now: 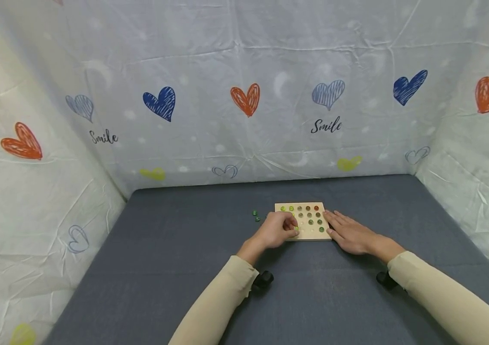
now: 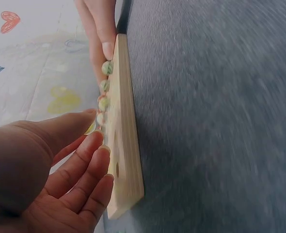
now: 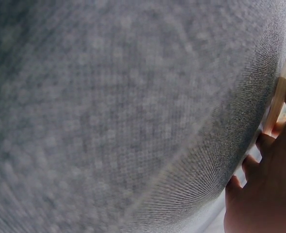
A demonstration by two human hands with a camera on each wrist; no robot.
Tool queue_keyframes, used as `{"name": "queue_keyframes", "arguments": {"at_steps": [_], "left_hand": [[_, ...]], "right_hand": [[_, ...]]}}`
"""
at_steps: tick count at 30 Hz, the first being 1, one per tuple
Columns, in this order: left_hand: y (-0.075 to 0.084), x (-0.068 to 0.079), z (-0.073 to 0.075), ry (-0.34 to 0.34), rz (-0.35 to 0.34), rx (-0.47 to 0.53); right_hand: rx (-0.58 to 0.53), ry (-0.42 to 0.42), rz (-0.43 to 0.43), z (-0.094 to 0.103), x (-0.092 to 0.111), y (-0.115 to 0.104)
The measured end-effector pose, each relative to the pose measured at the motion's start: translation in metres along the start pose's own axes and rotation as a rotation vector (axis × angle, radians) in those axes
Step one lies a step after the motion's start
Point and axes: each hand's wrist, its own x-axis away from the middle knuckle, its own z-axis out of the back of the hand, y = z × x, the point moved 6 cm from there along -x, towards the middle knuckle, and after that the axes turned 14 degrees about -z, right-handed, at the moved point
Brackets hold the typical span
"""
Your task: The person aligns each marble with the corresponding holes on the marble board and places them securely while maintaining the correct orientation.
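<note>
A pale wooden board (image 1: 307, 235) with rows of round hollows lies on the table, many of them filled with glass marbles. Over its front left part, my left hand (image 1: 275, 230) pinches a yellow-green marble (image 2: 90, 128) between thumb and forefinger, close above the board's surface. The other fingers of that hand are bent near the board's edge in the left wrist view. My right hand (image 1: 351, 235) rests flat along the board's right side, its straight fingertips and thumb touching the edge. Set marbles include a red marble (image 1: 316, 208) at the back right corner and a green marble (image 1: 321, 229) at the front right.
Loose green marbles (image 1: 255, 212) lie on the dark grey tablecloth (image 1: 175, 249) just left of the board. A white curtain (image 1: 201, 143) printed with hearts stands behind the table and along both sides. Dark wrist cameras (image 1: 263, 279) hang under the sleeves.
</note>
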Motion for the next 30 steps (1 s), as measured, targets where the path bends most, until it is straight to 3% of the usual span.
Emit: {"name": "queue_keyframes", "arguments": {"at_steps": [8,18,30], "left_hand": [[0.004,-0.012,-0.013,0.003,-0.013,-0.004],[0.006,-0.026,-0.026,0.011,0.024,-0.019],[0.007,-0.030,-0.031,0.001,0.085,-0.087]], "right_hand": [[0.001,-0.011,-0.016,-0.001,-0.001,0.000],[-0.003,0.000,-0.013,0.001,0.000,0.000],[-0.007,-0.012,-0.010,0.001,0.001,0.000]]}}
